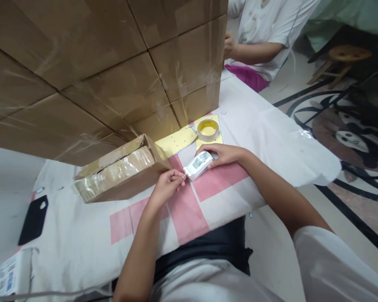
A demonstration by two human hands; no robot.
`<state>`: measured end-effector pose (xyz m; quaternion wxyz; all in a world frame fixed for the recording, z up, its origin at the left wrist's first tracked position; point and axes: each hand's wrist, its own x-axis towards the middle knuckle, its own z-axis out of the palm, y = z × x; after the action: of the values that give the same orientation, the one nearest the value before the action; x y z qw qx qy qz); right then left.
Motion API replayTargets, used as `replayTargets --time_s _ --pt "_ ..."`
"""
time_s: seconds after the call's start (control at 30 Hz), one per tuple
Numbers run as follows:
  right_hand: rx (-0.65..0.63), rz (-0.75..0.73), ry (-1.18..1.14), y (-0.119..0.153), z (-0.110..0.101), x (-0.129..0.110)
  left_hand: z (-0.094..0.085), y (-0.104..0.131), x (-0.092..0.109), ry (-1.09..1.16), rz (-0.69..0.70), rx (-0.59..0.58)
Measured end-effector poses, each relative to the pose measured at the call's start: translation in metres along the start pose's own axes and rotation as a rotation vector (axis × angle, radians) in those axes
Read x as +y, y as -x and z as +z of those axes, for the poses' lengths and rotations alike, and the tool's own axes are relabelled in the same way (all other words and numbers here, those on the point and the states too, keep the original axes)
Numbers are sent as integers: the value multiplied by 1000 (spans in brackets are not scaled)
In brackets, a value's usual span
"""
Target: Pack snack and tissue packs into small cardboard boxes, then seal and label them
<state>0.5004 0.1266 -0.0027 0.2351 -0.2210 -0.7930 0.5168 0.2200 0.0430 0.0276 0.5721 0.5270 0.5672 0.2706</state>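
My right hand (223, 155) is wrapped around the rounded end of a small white plastic device (199, 165) with a greyish panel on top. Its narrow end points towards my left hand (171, 183). The fingertips of that hand are pinched together at this end; whatever lies between them is too small to make out. Just beyond the device, a roll of clear tape (208, 136) with a yellow core rests on yellow dotted paper (182, 140). An opened, taped cardboard box (126, 180) lies to the left of my left hand.
A tall stack of taped cardboard boxes (113, 79) stands across the back of the cloth-covered table (82, 235). On the left are a black phone case (33, 220) and a white printed box (14, 274). Another person (264, 42) sits behind the stack, near a wooden stool (349, 53).
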Motion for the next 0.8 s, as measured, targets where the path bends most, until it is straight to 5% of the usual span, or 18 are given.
replayTargets --time_s 0.2,0.57,0.8 --pt "2 7 19 2 -1 -3 -11 10 6 -37 1 32" --pt "-2 14 35 2 -2 -2 -2 -5 -24 -167 25 47" --pt "22 24 -11 4 -5 -1 3 3 -34 -303 120 214"
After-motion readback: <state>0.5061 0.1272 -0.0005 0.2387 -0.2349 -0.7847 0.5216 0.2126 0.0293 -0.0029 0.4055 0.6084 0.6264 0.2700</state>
